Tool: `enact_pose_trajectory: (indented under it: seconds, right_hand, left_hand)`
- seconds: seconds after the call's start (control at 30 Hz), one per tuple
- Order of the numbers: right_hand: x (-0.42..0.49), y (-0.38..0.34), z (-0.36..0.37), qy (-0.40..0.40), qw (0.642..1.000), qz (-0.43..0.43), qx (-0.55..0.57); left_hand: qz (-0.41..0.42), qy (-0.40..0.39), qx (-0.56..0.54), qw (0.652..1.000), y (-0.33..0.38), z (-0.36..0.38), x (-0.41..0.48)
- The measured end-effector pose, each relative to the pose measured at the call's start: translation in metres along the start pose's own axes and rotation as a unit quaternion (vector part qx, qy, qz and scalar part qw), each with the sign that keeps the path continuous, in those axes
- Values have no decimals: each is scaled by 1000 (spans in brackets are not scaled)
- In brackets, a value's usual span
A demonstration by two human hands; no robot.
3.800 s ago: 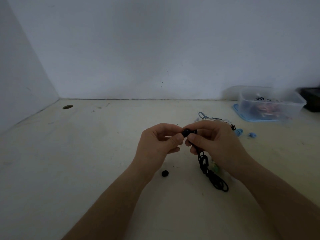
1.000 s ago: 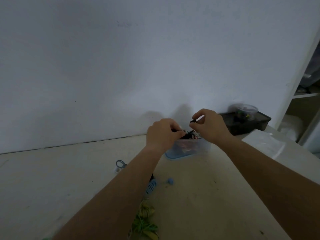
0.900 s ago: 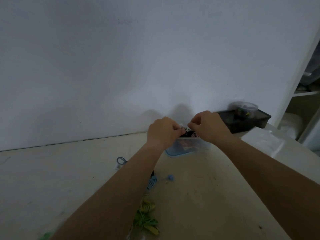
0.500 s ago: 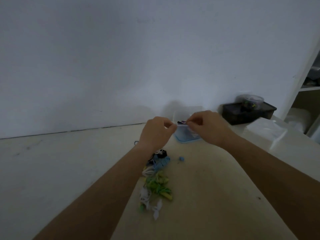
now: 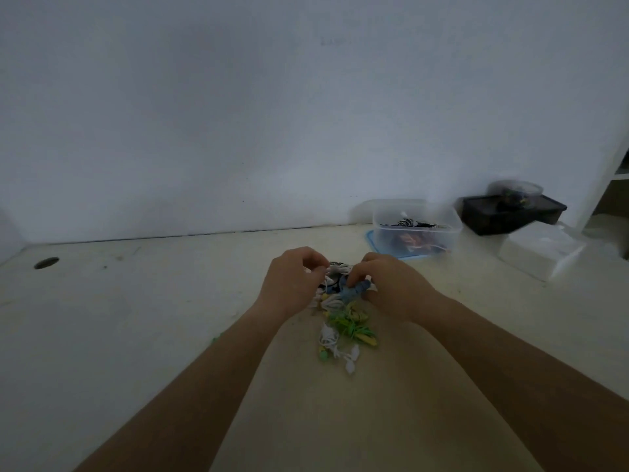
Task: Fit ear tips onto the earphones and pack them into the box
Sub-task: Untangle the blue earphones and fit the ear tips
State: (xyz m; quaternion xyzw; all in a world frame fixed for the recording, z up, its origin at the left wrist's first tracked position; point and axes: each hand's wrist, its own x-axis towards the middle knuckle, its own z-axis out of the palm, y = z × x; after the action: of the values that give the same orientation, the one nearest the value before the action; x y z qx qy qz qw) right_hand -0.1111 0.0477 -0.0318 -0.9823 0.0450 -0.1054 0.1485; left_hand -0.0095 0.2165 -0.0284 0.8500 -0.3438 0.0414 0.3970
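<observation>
A pile of bundled earphones (image 5: 343, 321) in white, blue, green and yellow lies on the table in front of me. My left hand (image 5: 292, 281) and my right hand (image 5: 388, 284) are both down on the far end of the pile, fingers curled into the white and blue bundles (image 5: 350, 291). What exactly each hand pinches is hidden by the fingers. The clear plastic box (image 5: 415, 229) stands at the back right on a blue lid, with several earphones inside it.
A black tray (image 5: 510, 212) with a clear round tub on it sits by the wall at the far right. A white packet (image 5: 537, 250) lies in front of it. A round hole (image 5: 46, 263) is in the table at the far left.
Both hands have drawn back from the clear box to the earphone pile on the table. The black earphones they held earlier are no longer in them.
</observation>
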Motion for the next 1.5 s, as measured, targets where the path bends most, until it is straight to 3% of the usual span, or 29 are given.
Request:
enact_pose_trajectory:
  seconds: [0.27,0.5,0.57,0.73,0.87,0.93,1.03,1.17,1.3,1.5]
  right_hand:
    - [11,-2,-24,103,975,59,186]
    - [15,-21,-48,127,892,111,419]
    - [16,-31,-53,125,865,111,473]
    - [13,-59,-56,108,817,111,555]
    - [8,-74,-49,81,772,135,615]
    - [4,-82,-44,48,752,144,641]
    - [-5,-95,-34,-4,750,141,646]
    - [-18,-105,-19,-70,786,119,603]
    - [-24,-117,-11,-123,811,112,560]
    - [-29,-133,-6,-73,891,86,440]
  left_hand:
    - [-42,-3,-66,997,-13,-18,-11]
    - [-68,-46,-163,983,-6,-10,-15]
    - [-120,-67,-263,955,4,-16,-17]
    - [-235,-147,-543,793,22,-37,-32]
    - [-265,-170,-611,726,17,-59,-49]
    - [-280,-150,-629,709,9,-71,-56]
    - [-281,-122,-598,741,-7,-89,-67]
    - [-258,-101,-519,809,-20,-101,-80]
    - [-224,-93,-486,840,-21,-105,-89]
    - [-208,-76,-457,862,-11,-106,-92]
